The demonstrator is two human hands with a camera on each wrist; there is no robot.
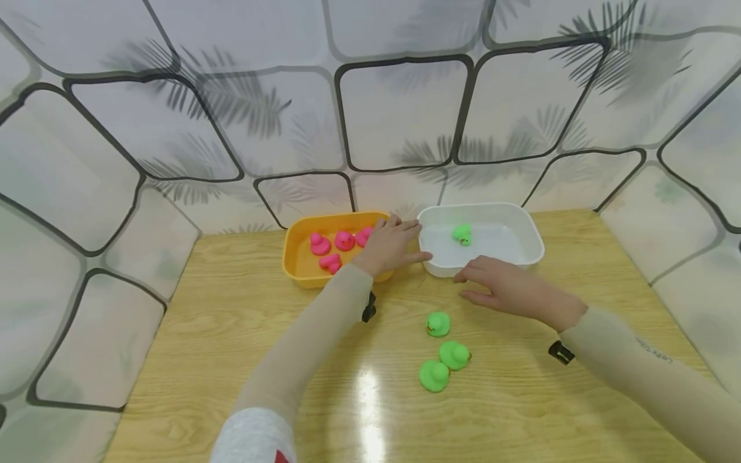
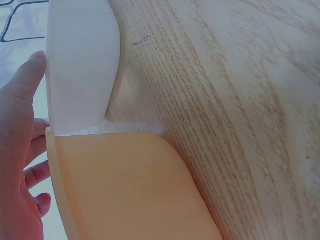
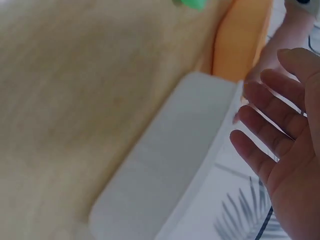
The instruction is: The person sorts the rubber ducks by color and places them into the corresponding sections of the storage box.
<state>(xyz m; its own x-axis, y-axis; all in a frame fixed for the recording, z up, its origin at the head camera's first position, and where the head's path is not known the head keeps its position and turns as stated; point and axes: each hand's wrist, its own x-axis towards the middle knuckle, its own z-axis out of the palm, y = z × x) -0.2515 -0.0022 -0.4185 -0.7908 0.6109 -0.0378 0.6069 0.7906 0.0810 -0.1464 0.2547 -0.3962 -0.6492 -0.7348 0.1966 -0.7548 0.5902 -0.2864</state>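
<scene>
Most likely midway through sorting ducks by colour into two tubs, with both hands between grabs. Called for next, probably: a reach of the right hand toward the nearest loose green duck, a pinch round its body, a lift over the front edge of the white tub and a release inside. At that tub's front edge, the right hand, fingers loosely extended, palm bare, with hold of nothing. Over the right end of the orange tub, the left hand, fingers spread toward the white tub's left edge, without any visible hold; contact with either rim hard to tell. On the wooden table, forward of the white tub's front left corner, three loose green ducks in all, including a second green duck and a third green duck, close together or touching. Small, squat and rounded, bright green, seemingly upright, with an orange beak on the nearest. In the white tub's left half, another green duck, apparently tilted, beak toward the front edge. In the orange tub, at least four pink ducks, the frontmost seemingly tipped over; possibly more under the left hand.
</scene>
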